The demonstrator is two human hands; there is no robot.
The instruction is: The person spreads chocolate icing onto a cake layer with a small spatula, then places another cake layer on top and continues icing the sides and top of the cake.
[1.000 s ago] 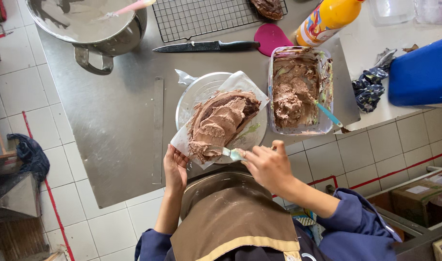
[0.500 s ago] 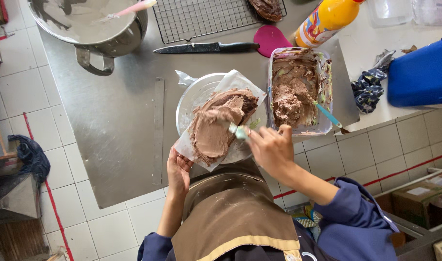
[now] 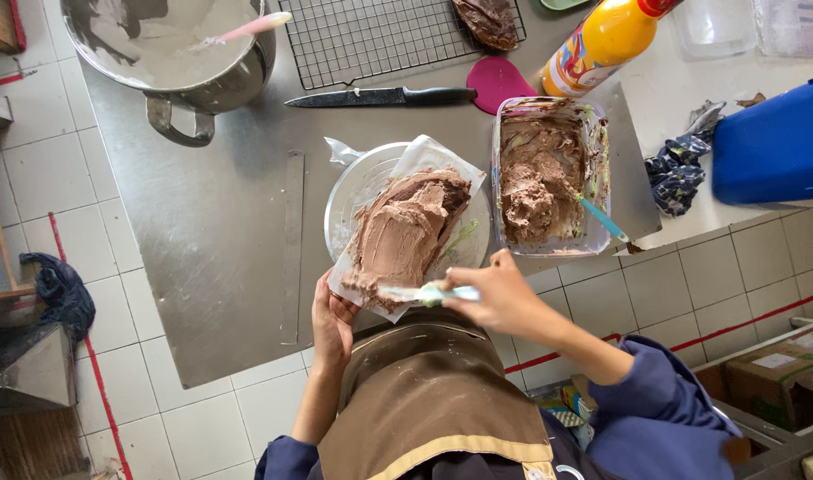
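Since the earlier frame, the right hand (image 3: 500,298) has swung its pale plastic spatula (image 3: 424,292) down to the brown frosted cake (image 3: 405,229) at centre frame, fingers clamped on the handle; left hand (image 3: 331,320) grips the white paper liner (image 3: 429,158); frosting-smoothing step, I judge; next calls for a steady, flat stroke.

Steel worktable (image 3: 220,258) on a white-tiled floor (image 3: 42,169) (red lines (image 3: 95,382) cross it), evenly lit, beside a white counter (image 3: 682,98).
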